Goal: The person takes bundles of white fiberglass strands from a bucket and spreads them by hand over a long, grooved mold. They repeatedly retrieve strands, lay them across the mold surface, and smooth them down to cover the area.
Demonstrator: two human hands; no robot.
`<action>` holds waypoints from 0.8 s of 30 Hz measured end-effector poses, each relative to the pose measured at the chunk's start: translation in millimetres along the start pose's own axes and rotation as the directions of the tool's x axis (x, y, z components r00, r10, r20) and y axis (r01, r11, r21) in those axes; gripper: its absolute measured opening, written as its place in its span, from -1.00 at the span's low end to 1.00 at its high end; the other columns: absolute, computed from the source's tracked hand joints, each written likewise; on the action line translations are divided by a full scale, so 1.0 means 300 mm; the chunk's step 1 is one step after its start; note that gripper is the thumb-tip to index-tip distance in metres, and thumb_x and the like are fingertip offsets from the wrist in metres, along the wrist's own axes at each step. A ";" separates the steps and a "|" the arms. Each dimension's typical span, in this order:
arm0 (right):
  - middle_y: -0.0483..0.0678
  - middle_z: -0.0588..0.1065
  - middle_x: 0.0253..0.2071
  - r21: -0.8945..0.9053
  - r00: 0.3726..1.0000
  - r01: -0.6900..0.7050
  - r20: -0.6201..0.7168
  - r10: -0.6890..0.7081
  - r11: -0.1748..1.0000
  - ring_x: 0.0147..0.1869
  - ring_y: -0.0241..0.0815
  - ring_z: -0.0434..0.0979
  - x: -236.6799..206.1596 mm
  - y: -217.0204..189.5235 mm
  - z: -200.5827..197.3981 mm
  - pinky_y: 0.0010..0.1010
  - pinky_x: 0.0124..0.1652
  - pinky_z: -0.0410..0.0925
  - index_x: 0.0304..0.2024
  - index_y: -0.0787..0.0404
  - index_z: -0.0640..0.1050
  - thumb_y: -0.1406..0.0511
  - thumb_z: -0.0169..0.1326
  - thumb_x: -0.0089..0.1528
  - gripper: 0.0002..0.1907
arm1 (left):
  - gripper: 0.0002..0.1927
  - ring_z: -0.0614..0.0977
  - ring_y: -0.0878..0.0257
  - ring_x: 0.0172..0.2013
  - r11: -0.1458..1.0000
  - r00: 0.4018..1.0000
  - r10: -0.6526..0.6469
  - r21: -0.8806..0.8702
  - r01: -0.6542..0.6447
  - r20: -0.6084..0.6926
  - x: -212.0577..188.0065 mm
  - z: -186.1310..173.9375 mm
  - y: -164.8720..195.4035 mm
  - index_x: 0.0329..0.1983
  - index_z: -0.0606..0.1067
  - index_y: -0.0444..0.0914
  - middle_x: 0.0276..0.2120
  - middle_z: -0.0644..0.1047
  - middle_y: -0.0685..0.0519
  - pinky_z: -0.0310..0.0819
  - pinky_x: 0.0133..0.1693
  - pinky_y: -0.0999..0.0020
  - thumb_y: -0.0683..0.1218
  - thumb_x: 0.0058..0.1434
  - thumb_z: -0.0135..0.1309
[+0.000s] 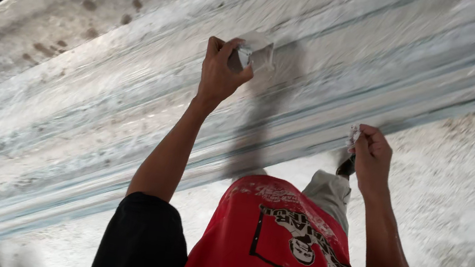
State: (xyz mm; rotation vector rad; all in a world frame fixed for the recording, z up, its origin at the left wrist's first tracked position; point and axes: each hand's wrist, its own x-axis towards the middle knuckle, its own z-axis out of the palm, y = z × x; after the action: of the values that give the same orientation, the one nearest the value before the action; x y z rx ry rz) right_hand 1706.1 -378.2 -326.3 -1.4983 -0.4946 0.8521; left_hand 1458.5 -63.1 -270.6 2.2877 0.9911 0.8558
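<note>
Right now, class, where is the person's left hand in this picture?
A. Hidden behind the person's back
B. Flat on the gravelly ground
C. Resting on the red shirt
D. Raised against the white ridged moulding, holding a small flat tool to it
D: the left hand is lifted to the white ridged moulding and presses a small flat tool onto its surface, while the right hand grips a small whitish piece lower down.

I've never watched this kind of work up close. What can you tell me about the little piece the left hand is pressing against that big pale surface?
The small piece looks like a folded, greyish-white sheet, maybe abrasive paper, dusty and creased. The left hand pinches it between thumb and fingers, holding it flat against the ribbed, whitish surface, which slants across the view. Its exact material is unclear.
</note>
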 end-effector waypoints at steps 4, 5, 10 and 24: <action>-0.13 0.50 -0.21 0.010 0.981 0.129 0.145 -0.129 0.992 -0.23 -0.42 0.42 0.265 -0.052 -0.364 -0.53 -0.22 0.35 0.08 0.33 0.48 0.41 -0.07 0.48 -0.83 | -0.44 0.52 0.04 -0.20 0.999 0.999 0.028 0.043 -0.027 -0.025 0.115 0.284 0.202 0.17 0.51 -0.26 -0.10 0.34 -0.10 0.55 -0.21 0.11 -0.07 0.10 0.40; -0.14 0.50 -0.20 -0.041 0.991 0.074 0.114 -0.069 0.996 -0.24 -0.42 0.43 0.318 -0.068 -0.432 -0.52 -0.22 0.36 0.07 0.33 0.49 0.40 -0.07 0.46 -0.82 | -0.44 0.53 0.05 -0.19 0.998 0.999 0.020 0.054 -0.019 -0.028 0.151 0.326 0.249 0.19 0.49 -0.26 -0.07 0.35 -0.11 0.56 -0.19 0.11 -0.08 0.13 0.39; -0.15 0.50 -0.20 -0.097 0.985 0.002 0.173 0.015 0.995 -0.24 -0.43 0.43 0.551 -0.199 -0.734 -0.52 -0.22 0.36 0.07 0.32 0.48 0.37 -0.07 0.44 -0.80 | -0.40 0.54 0.00 -0.19 0.995 0.997 0.035 0.098 -0.028 -0.073 0.323 0.575 0.511 0.15 0.50 -0.26 -0.09 0.35 -0.13 0.60 -0.22 0.12 -0.08 0.03 0.42; -0.15 0.51 -0.20 -0.032 0.989 -0.050 0.139 0.054 0.998 -0.25 -0.45 0.43 0.789 -0.283 -1.110 -0.54 -0.23 0.36 0.07 0.32 0.49 0.40 -0.06 0.41 -0.79 | -0.36 0.51 0.03 -0.08 0.983 0.988 0.105 0.160 -0.086 -0.113 0.594 1.091 0.890 0.19 0.47 -0.18 -0.04 0.30 -0.09 0.64 -0.20 0.16 -0.08 0.03 0.44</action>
State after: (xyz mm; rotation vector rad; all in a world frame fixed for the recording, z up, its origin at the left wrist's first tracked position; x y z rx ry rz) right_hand 2122.1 -409.1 -313.1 -1.4894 -0.5752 0.9995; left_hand 1908.0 -151.4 -257.2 2.4562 1.0395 0.9995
